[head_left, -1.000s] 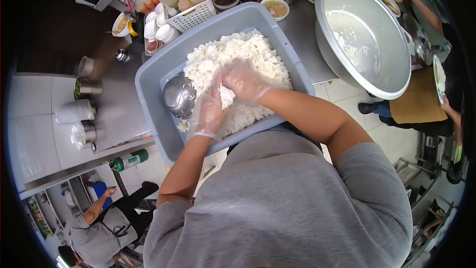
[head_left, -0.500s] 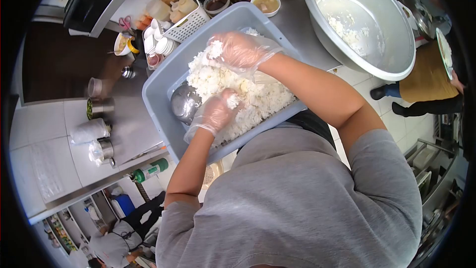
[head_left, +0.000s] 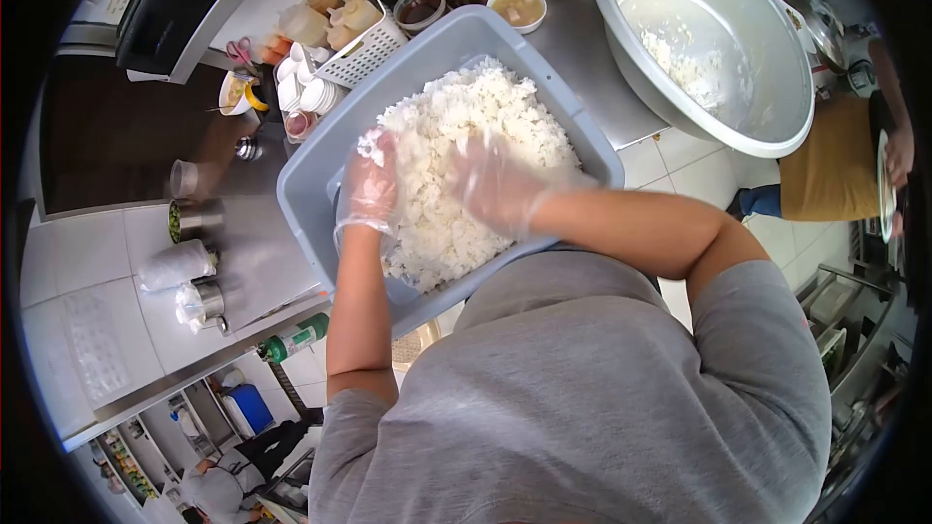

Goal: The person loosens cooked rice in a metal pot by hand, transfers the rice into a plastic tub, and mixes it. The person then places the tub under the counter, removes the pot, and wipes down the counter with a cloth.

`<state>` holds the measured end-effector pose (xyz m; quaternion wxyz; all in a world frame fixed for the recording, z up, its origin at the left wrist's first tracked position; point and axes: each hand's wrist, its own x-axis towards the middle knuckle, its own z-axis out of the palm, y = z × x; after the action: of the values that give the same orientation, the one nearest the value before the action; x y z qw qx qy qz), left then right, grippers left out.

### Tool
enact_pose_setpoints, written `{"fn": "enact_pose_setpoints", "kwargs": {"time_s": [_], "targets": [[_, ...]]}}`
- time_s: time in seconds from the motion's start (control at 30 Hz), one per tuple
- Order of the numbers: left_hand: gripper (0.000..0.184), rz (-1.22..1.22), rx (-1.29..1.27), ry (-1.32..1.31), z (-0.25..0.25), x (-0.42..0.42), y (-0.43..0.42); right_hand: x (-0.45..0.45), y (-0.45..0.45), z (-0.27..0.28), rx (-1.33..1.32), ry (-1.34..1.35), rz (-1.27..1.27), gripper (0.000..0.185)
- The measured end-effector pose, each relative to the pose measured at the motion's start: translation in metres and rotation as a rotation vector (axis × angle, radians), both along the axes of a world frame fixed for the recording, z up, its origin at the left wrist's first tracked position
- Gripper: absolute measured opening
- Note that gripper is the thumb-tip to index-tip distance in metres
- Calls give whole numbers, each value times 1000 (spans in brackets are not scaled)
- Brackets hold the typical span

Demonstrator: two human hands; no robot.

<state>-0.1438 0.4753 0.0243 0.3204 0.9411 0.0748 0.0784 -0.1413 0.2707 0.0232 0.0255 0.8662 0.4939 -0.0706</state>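
A grey-blue tub [head_left: 573, 107] holds a wide heap of white rice [head_left: 466, 102]. At the heap's left side is my left hand [head_left: 371, 184] in a clear plastic glove, its fingers curled on a small clump of rice. My right hand [head_left: 497, 184], also gloved, is over the middle of the heap and smeared by motion; its fingers cannot be made out clearly. The metal bowl in the tub is mostly hidden behind my left hand.
Right of the tub stands a large grey basin [head_left: 704, 58] with rice remains. Behind the tub are a white basket [head_left: 374, 49], sauce jars and a soup bowl [head_left: 517, 9]. A co-worker [head_left: 830, 165] stands at the right; another person [head_left: 218, 485] is at the lower left.
My left hand has moved left and up, over the metal bowl. My right hand has come down from the back of the heap to its middle.
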Motion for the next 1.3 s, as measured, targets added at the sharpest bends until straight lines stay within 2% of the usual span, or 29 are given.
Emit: {"fn": "enact_pose_setpoints", "kwargs": {"time_s": [0.07, 0.1, 0.2, 0.3, 0.4, 0.43, 0.53, 0.6, 0.67, 0.73, 0.8, 0.87, 0.93, 1.0, 1.03, 1.1, 1.13, 1.17, 1.23, 1.3], "targets": [[35, -69, -3, 33, -5, 14, -3, -13, -9, -25, 206, -70, 7, 29], [24, -48, -76, 4, -9, 19, -10, -14, -13, -28, 309, -110, 10, 28], [23, -186, -24, -40, -15, 39, -26, 5, -17, -33, 325, 331, -61, 32], [28, -500, 353, -324, -24, 55, -48, 12, -28, -30, 518, 455, -75, 29], [34, -588, 442, 2, -29, 52, -55, 12, -41, -17, 501, 440, -186, 30], [31, -571, 405, 15, -36, 53, -52, 13, -44, -9, 455, 413, -193, 25], [24, -388, 195, 313, -40, 53, -46, 17, -46, 15, 387, 351, -228, 20], [24, -387, 176, 150, -32, 52, -36, 21, -46, 28, 421, 322, -200, 21], [33, -270, 239, 211, -19, 50, -29, 21, -41, 34, 498, 292, -222, 21], [42, -171, 403, 104, -18, 44, -17, 17, -28, 28, 640, 230, -220, 22], [52, -95, 373, 201, -3, 40, -5, 10, -16, 11, 839, 118, -210, 24], [59, -36, 223, 31, 14, 27, -8, 7, -12, 21, 654, 280, -254, 28], [61, 98, 182, 153, 19, 18, 3, 12, -16, 40, 511, 398, -243, 31], [62, 101, 201, 162, 23, 12, 8, 18, -23, 57, 407, 478, -174, 35], [63, 106, 211, 167, 26, 9, 8, 19, -21, 53, 403, 490, -166, 36], [61, 3, 240, 386, 43, 5, 1, 14, -18, 43, 391, 515, -145, 39], [62, -48, 254, 494, 48, 3, -4, 8, -25, 44, 371, 434, -91, 40], [59, -49, 276, 499, 50, 0, -6, 2, -33, 48, 353, 352, -37, 41], [56, -40, 318, 505, 53, -2, -10, 12, -58, 71, 346, 374, 58, 42], [48, 73, 249, 453, 55, 3, -10, 33, -90, 103, 352, 593, 147, 43]]}}
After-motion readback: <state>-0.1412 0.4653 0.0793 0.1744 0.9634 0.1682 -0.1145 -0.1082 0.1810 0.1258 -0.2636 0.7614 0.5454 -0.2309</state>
